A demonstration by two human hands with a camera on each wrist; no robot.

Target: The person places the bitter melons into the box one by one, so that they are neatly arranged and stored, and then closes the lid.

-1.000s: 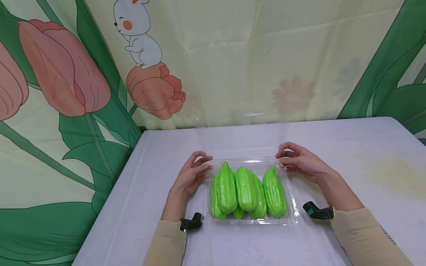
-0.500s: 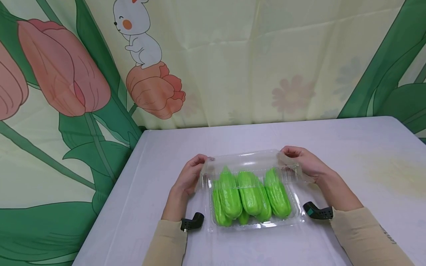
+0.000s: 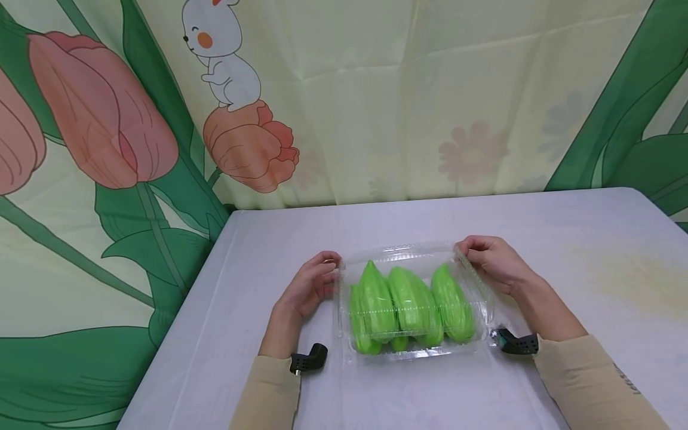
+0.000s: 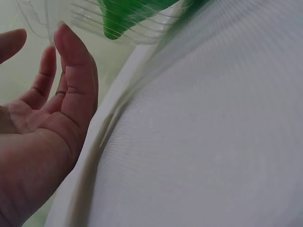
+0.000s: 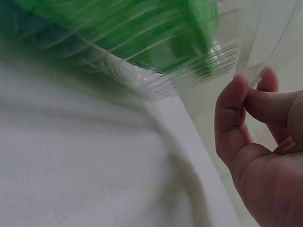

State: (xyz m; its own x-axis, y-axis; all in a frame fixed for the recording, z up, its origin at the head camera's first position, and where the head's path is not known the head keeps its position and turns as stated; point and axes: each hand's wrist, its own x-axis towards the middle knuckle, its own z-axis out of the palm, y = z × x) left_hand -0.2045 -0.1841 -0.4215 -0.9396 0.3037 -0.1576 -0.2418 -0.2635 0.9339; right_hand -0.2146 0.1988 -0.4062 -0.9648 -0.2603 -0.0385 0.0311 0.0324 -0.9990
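A clear plastic clamshell box [image 3: 424, 355] lies on the table, several bright green bitter melons [image 3: 376, 292] side by side in its tray. Its hinged lid [image 3: 408, 252] is folded forward over them, the lid's front edge crossing their lower part. My right hand [image 3: 497, 263] pinches the rim at the box's far right corner between thumb and finger, plain in the right wrist view. My left hand [image 3: 309, 289] is at the left side with fingers loosely bent. In the left wrist view its fingertips [image 4: 68, 40] are right at the clear rim, thumb apart from them.
A white cloth covers the table [image 3: 215, 370], with a faint yellowish stain at the right. Behind its far edge hangs a curtain [image 3: 376, 119] printed with tulips and a rabbit. Black devices [image 3: 309, 359] sit on both wrists.
The lid, standing back behind the box at first, has swung forward and down over the bitter melons. My right hand has taken hold of the rim; the left fingers have loosened since half a second ago.
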